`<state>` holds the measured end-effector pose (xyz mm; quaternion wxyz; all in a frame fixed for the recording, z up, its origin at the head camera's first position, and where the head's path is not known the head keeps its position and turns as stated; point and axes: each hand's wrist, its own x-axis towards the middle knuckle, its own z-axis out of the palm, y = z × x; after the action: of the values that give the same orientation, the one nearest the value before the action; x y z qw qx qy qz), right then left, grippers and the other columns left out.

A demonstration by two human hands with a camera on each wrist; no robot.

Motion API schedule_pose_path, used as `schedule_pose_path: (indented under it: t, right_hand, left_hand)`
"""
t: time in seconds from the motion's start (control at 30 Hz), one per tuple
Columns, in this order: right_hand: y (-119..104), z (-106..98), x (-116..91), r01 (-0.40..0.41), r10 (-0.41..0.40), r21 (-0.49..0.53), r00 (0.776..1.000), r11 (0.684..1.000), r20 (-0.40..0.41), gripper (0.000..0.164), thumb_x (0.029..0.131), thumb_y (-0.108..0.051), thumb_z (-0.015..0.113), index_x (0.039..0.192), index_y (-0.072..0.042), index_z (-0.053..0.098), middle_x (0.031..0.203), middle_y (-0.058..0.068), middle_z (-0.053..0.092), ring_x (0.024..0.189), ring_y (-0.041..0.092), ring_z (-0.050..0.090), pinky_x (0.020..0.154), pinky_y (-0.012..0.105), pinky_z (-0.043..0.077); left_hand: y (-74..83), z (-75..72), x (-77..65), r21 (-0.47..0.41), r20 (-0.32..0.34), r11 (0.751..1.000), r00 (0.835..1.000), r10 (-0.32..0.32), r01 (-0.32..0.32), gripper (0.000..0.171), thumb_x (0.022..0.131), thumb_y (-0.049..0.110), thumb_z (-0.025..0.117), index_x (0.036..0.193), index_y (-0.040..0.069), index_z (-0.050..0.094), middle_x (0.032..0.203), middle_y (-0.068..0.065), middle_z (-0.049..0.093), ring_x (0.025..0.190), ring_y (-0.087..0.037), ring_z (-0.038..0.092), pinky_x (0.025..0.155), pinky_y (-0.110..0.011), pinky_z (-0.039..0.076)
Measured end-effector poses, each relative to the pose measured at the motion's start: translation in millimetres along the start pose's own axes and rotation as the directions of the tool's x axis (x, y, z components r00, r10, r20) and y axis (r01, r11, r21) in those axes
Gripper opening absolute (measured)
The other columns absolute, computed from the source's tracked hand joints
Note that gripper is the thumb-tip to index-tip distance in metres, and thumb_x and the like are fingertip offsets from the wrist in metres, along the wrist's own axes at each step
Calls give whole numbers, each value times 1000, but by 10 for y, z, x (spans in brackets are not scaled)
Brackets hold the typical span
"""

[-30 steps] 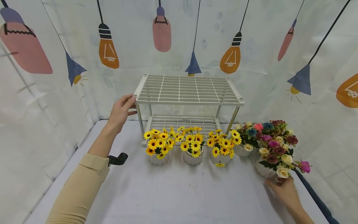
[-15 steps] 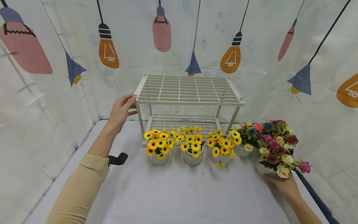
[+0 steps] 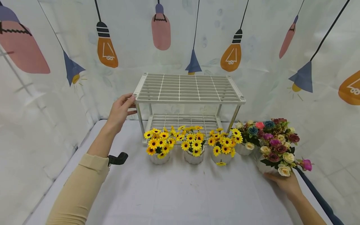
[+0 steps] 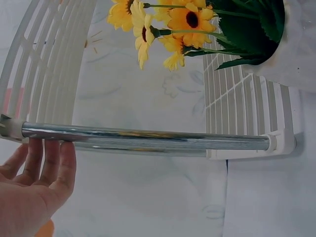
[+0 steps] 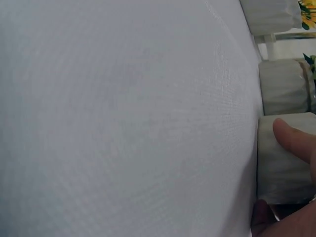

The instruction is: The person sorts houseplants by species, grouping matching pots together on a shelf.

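Note:
My left hand (image 3: 119, 111) is at the front left post of a white two-tier wire rack (image 3: 188, 89). In the left wrist view, fairly straight fingers (image 4: 66, 160) touch the metal post (image 4: 148, 138) near the top shelf. My right hand (image 3: 287, 184) holds the white pot (image 5: 284, 163) of a mixed rose arrangement (image 3: 279, 150) at the table's right. The right wrist view has the thumb (image 5: 291, 138) on the pot's side and another finger at its lower edge; the flowers hide part of the hand from above.
Three white pots of yellow daisies, left (image 3: 160, 143), middle (image 3: 194, 143) and right (image 3: 223, 145), stand before the rack. Another pot of mixed roses (image 3: 247, 136) is behind the held one. A patterned curtain (image 3: 180, 37) backs the white-covered table (image 3: 180, 193).
My right hand has moved slightly inward and taken hold of the rose pot. My left hand stays at the rack, and the head view has shifted a little.

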<state>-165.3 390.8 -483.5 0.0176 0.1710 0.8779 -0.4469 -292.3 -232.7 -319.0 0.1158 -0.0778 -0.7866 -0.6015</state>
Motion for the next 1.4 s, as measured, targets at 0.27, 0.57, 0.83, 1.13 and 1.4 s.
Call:
schedule_pose_path:
  t: [0.27, 0.57, 0.83, 1.13, 1.4]
  right_hand:
    - [-1, 6, -12, 66, -66, 36, 998, 997, -13, 116, 81, -22, 90, 160, 8, 9, 159, 35, 23, 146, 52, 20, 115, 66, 21]
    - [0, -24, 0, -4, 2, -46, 999, 999, -36, 115, 82, -35, 89, 157, 11, 15, 156, 37, 26, 143, 52, 27, 111, 64, 30]
    - [45, 12, -74, 96, -108, -152, 992, 984, -73, 102, 83, -45, 86, 151, 10, 33, 145, 37, 44, 131, 53, 43, 101, 63, 39]
    - [-32, 59, -212, 40, -50, -90, 992, 995, -114, 109, 81, -46, 88, 153, 9, 29, 148, 36, 41, 137, 49, 39, 106, 63, 35]
    - [-223, 35, -432, 119, -117, -2, 975, 993, -186, 122, 80, -37, 91, 165, -7, 8, 162, 28, 25, 146, 48, 25, 113, 67, 23]
  left_hand:
    - [18, 8, -14, 11, -1, 1000, 1000, -4, 4, 60, 109, 47, 46, 154, 8, 43, 135, -13, 56, 115, -24, 56, 104, -50, 48]
    - [20, 4, -10, 9, 4, 1000, 1000, -11, 11, 61, 109, 48, 45, 155, 8, 42, 137, -14, 55, 116, -24, 56, 105, -51, 46]
    - [3, 5, -1, 0, 4, 1000, 1000, -7, 7, 61, 109, 48, 46, 154, 8, 42, 135, -12, 56, 116, -24, 56, 105, -52, 46]
    - [-20, 4, 4, -12, 8, 1000, 1000, -5, 5, 60, 109, 47, 46, 154, 8, 42, 133, -10, 57, 116, -25, 56, 105, -52, 46]
    - [-30, 15, -9, -14, -7, 1000, 1000, -6, 6, 61, 109, 48, 46, 155, 9, 42, 134, -12, 56, 116, -25, 56, 106, -53, 45]
